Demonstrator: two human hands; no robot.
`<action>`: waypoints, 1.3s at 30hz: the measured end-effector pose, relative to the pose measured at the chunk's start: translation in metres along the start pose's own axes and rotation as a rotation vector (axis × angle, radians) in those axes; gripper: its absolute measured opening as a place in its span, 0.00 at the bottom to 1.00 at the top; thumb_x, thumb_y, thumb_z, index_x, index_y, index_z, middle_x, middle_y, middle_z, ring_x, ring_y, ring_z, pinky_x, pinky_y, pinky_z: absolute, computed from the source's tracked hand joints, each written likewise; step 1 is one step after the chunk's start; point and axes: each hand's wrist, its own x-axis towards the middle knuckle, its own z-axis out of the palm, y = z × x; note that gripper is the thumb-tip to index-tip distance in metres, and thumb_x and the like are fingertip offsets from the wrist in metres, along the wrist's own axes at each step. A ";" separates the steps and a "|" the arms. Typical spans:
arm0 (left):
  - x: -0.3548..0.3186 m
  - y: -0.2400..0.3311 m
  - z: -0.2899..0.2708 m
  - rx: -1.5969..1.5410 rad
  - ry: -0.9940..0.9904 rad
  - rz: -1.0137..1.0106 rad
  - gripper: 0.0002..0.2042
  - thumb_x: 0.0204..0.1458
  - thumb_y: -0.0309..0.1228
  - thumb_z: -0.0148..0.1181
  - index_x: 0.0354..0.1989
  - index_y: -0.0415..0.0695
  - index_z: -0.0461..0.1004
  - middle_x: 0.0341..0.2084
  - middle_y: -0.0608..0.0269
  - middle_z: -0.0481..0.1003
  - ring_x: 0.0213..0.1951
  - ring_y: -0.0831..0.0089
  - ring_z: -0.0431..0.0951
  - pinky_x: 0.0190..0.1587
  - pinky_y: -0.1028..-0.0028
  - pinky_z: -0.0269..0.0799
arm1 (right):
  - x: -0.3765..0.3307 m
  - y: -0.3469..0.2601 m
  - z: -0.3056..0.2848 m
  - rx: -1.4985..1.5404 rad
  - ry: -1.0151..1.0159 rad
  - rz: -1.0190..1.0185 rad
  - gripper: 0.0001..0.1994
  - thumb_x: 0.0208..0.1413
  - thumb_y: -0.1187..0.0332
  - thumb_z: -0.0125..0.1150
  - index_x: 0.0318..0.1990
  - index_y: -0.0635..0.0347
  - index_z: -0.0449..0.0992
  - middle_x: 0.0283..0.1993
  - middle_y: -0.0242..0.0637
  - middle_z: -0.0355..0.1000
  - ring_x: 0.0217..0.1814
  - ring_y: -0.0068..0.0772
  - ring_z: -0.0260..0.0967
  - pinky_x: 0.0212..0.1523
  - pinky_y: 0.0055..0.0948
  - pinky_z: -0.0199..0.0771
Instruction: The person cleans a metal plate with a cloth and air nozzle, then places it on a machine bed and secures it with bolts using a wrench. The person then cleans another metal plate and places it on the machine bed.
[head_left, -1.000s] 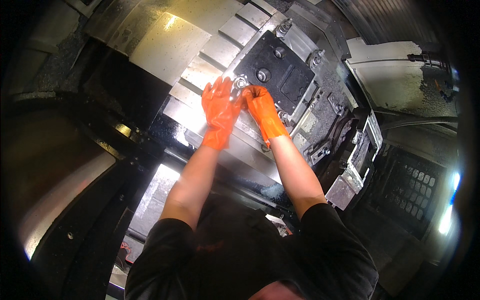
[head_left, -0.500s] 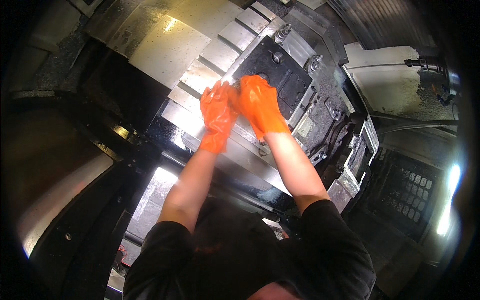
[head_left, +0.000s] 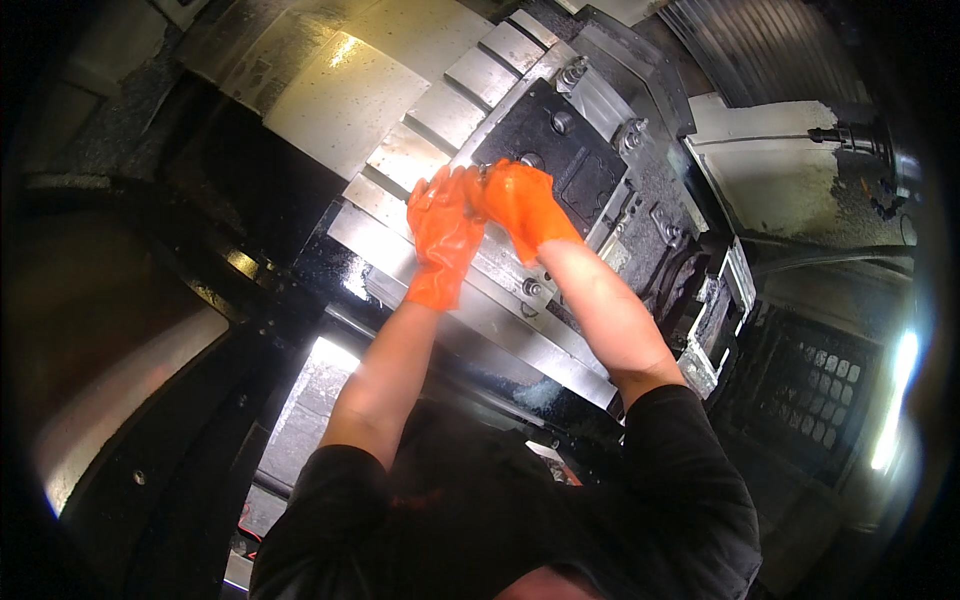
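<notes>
Inside the machine enclosure: both orange-gloved hands meet at the near-left edge of a black block [head_left: 560, 160], which sits far of centre against stepped steel plates.
Left hand [head_left: 443, 232]: lies flat, fingers together and pointing far, on the bright plate just left of the block; it grips nothing that I can see.
Right hand [head_left: 522, 200]: curled into a fist over something at the block's edge; what it clamps is hidden by the glove.
Doing it well: I judge the flat hand should brace steadily while the fist works with a straight wrist, keeping fingers off the sharp plate edges.
Block: matt black, square, recessed panels, round bolt heads [head_left: 573, 72] at the far corners.
Stepped plates [head_left: 440, 115]: ground steel, smooth, oily sheen, crisp right-angle steps.
Sloped guard [head_left: 330, 90]: pale sheet metal, stained, glaring.
Gloves: rubbery, glossy, wet-looking.
Sleeves: black, pushed up; forearms bare.
</notes>
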 end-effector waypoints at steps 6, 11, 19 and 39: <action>0.006 0.005 -0.011 -0.018 -0.081 -0.025 0.24 0.49 0.45 0.63 0.53 0.46 0.78 0.49 0.60 0.80 0.60 0.57 0.75 0.66 0.54 0.61 | 0.005 -0.007 -0.023 -0.107 -0.083 -0.057 0.14 0.55 0.53 0.60 0.45 0.43 0.83 0.46 0.44 0.80 0.49 0.51 0.78 0.42 0.47 0.79; 0.007 0.005 -0.006 0.006 -0.001 -0.011 0.24 0.46 0.38 0.70 0.50 0.40 0.77 0.46 0.57 0.81 0.57 0.55 0.76 0.64 0.54 0.63 | 0.032 0.009 -0.013 -0.195 0.015 -0.302 0.13 0.53 0.53 0.59 0.42 0.41 0.84 0.41 0.42 0.81 0.43 0.50 0.80 0.40 0.46 0.79; 0.004 0.008 -0.008 -0.065 0.058 0.085 0.28 0.49 0.42 0.66 0.57 0.41 0.74 0.49 0.53 0.79 0.58 0.50 0.74 0.67 0.50 0.58 | 0.001 -0.006 -0.006 -0.036 0.249 -0.103 0.15 0.56 0.51 0.54 0.37 0.46 0.85 0.38 0.45 0.81 0.40 0.55 0.79 0.40 0.48 0.76; -0.012 0.132 -0.011 -0.652 -0.913 -0.742 0.17 0.64 0.36 0.50 0.50 0.31 0.72 0.38 0.56 0.79 0.38 0.72 0.78 0.40 0.76 0.73 | -0.118 0.119 0.138 1.593 0.228 0.389 0.12 0.64 0.62 0.62 0.44 0.62 0.79 0.30 0.35 0.77 0.24 0.23 0.71 0.26 0.24 0.73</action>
